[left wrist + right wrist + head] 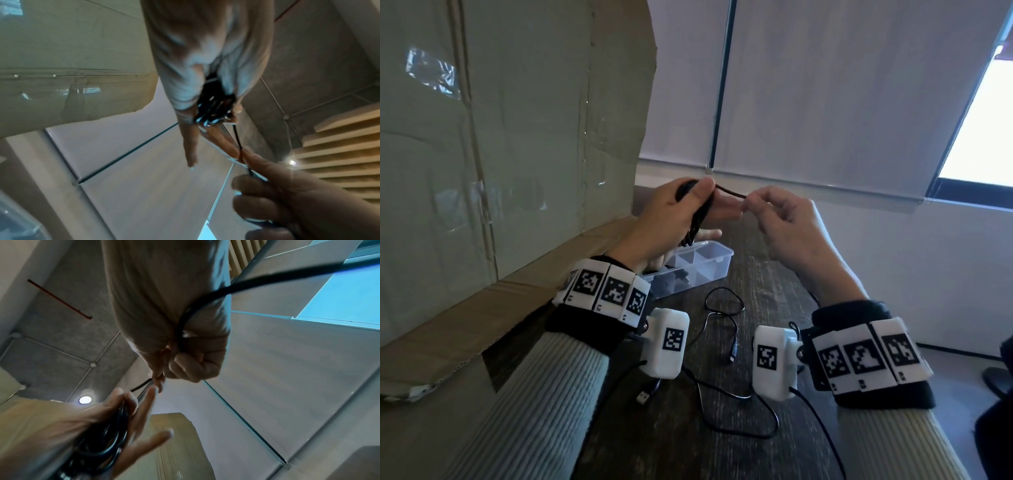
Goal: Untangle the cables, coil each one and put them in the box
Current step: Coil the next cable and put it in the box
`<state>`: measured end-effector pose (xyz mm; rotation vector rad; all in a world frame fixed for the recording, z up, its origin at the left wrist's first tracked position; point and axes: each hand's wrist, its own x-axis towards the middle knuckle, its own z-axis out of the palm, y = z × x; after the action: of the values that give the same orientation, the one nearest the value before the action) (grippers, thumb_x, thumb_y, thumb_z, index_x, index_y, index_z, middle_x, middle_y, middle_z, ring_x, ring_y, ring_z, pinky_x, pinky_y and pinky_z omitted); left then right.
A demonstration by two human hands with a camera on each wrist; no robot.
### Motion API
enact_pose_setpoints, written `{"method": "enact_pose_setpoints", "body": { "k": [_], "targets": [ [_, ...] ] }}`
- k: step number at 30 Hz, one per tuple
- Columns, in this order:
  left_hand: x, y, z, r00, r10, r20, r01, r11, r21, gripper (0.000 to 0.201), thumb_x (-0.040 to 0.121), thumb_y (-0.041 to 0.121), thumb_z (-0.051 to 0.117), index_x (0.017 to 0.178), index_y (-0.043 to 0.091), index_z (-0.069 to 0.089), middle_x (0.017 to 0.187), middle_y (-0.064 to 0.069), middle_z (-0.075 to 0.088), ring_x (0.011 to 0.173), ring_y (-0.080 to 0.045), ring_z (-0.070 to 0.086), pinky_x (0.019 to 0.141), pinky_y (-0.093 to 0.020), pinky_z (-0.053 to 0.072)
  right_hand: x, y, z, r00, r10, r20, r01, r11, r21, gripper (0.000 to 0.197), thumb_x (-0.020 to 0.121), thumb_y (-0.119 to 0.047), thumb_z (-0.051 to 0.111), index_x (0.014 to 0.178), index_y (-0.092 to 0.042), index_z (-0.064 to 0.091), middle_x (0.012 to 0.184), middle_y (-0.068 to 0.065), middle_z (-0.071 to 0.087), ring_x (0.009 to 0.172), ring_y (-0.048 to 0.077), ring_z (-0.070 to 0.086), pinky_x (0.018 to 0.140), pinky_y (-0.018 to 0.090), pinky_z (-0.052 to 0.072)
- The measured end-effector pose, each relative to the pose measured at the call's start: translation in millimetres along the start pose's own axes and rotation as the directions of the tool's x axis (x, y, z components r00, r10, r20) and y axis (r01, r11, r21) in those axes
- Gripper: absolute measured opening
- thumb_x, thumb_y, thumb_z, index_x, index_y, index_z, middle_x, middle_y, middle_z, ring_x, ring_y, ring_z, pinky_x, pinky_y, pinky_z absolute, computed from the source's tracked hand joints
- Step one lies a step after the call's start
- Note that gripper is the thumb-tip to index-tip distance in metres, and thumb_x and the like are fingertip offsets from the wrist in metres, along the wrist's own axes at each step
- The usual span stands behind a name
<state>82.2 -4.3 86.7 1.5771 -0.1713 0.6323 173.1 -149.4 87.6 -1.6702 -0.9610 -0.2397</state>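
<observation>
Loose black cable [722, 315] sprawled on the dark surface [763, 274] up close. Clear box [702, 267] just beyond. Above it, coiled cable [693, 219] gripped in left hand [671, 219], tail end pinched by right hand [787, 222] fingers [753, 202].

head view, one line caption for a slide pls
Left hand holds a coiled black cable; right hand pinches its free end.

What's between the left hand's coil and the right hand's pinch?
Head view: one short, taut stretch of black cable runs from the coil in the left hand to the right hand; nothing else.
</observation>
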Motion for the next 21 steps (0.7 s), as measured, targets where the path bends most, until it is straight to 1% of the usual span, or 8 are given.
{"method": "enact_pose_setpoints", "body": {
  "k": [3, 6, 8, 10, 13, 15, 17, 21],
  "targets": [
    [6.0, -2.1, 2.7, 0.989, -0.022, -0.144, 0.009, 0.996, -0.085, 0.041, 0.101, 0.028, 0.040, 0.113, -0.010, 0.052, 0.106, -0.012, 0.072, 0.093, -0.028, 0.071, 0.082, -0.043, 0.057, 1.4, 5.6, 7.0, 0.999, 0.018, 0.028, -0.016, 0.997, -0.076, 0.027, 0.101, -0.023, 0.046, 0.082, -0.030, 0.064, 0.043, -0.018, 0.046, 0.046, 0.001, 0.037, 0.050, 0.023, 0.030],
    [9.8, 0.4, 3.6, 0.957, -0.015, -0.290, -0.032, 0.987, -0.158, 0.031, 0.103, 0.026, 0.039, 0.100, 0.000, 0.056, 0.089, -0.010, 0.074, 0.086, -0.025, 0.073, 0.075, -0.039, 0.058, 0.3, 11.8, 10.5, 0.995, 0.086, 0.041, -0.072, 0.960, -0.270, 0.030, 0.102, -0.025, 0.041, 0.089, -0.018, 0.067, 0.059, -0.012, 0.049, 0.056, 0.008, 0.043, 0.054, 0.025, 0.033],
    [10.9, 3.9, -1.3, 0.934, -0.023, -0.355, -0.079, 0.960, -0.270, 0.030, 0.103, 0.027, 0.038, 0.088, 0.008, 0.056, 0.082, -0.004, 0.073, 0.087, -0.020, 0.072, 0.079, -0.043, 0.058, -2.6, 14.4, 12.6, 0.986, 0.128, 0.103, -0.092, 0.949, -0.301, 0.036, 0.103, -0.027, 0.040, 0.080, -0.014, 0.064, 0.058, -0.006, 0.047, 0.052, 0.009, 0.042, 0.051, 0.025, 0.034],
    [12.1, 4.5, -9.2, 0.919, -0.017, -0.395, -0.130, 0.930, -0.344, 0.030, 0.102, 0.029, 0.037, 0.084, 0.012, 0.054, 0.089, -0.003, 0.069, 0.100, -0.018, 0.068, 0.085, -0.053, 0.053, -6.1, 14.1, 15.2, 0.964, 0.156, 0.216, -0.093, 0.957, -0.276, 0.039, 0.103, -0.026, 0.041, 0.072, -0.016, 0.061, 0.050, -0.009, 0.042, 0.040, 0.002, 0.036, 0.043, 0.017, 0.031],
    [13.5, 3.6, -16.2, 0.926, -0.011, -0.377, -0.180, 0.866, -0.467, 0.024, 0.102, 0.030, 0.036, 0.097, 0.010, 0.048, 0.104, -0.008, 0.060, 0.105, -0.024, 0.067, 0.082, -0.058, 0.053, -9.9, 10.0, 23.4, 0.910, 0.183, 0.373, -0.084, 0.960, -0.266, 0.039, 0.103, -0.026, 0.041, 0.076, -0.012, 0.064, 0.044, -0.013, 0.038, 0.036, 0.002, 0.030, 0.041, 0.014, 0.028],
    [12.7, 4.4, -16.1, 0.936, -0.026, -0.351, -0.195, 0.793, -0.578, 0.023, 0.103, 0.030, 0.035, 0.102, 0.010, 0.046, 0.102, -0.006, 0.064, 0.090, -0.020, 0.071, 0.071, -0.049, 0.058, -12.8, 6.8, 29.6, 0.878, 0.187, 0.440, -0.079, 0.964, -0.252, 0.039, 0.103, -0.028, 0.043, 0.076, -0.011, 0.065, 0.040, -0.013, 0.037, 0.037, 0.003, 0.029, 0.043, 0.016, 0.028],
    [12.2, 5.1, -16.2, 0.936, -0.051, -0.350, -0.191, 0.761, -0.620, 0.025, 0.103, 0.030, 0.037, 0.091, 0.013, 0.050, 0.081, 0.000, 0.064, 0.063, -0.009, 0.066, 0.056, -0.032, 0.055, -16.3, 2.7, 31.1, 0.837, 0.206, 0.507, -0.093, 0.967, -0.238, 0.038, 0.102, -0.031, 0.046, 0.081, -0.010, 0.070, 0.036, -0.014, 0.035, 0.036, 0.003, 0.031, 0.044, 0.015, 0.028],
    [13.9, -2.1, -16.9, 0.893, -0.038, -0.448, -0.171, 0.893, -0.416, 0.024, 0.103, 0.027, 0.040, 0.081, 0.018, 0.045, 0.068, 0.006, 0.052, 0.041, -0.003, 0.035, 0.037, -0.015, 0.027, -20.7, -10.3, 17.2, 0.755, 0.205, 0.622, -0.085, 0.972, -0.217, 0.036, 0.097, -0.040, 0.052, 0.091, -0.015, 0.077, 0.042, -0.013, 0.033, 0.041, 0.004, 0.029, 0.047, 0.014, 0.029]
  ]
}}
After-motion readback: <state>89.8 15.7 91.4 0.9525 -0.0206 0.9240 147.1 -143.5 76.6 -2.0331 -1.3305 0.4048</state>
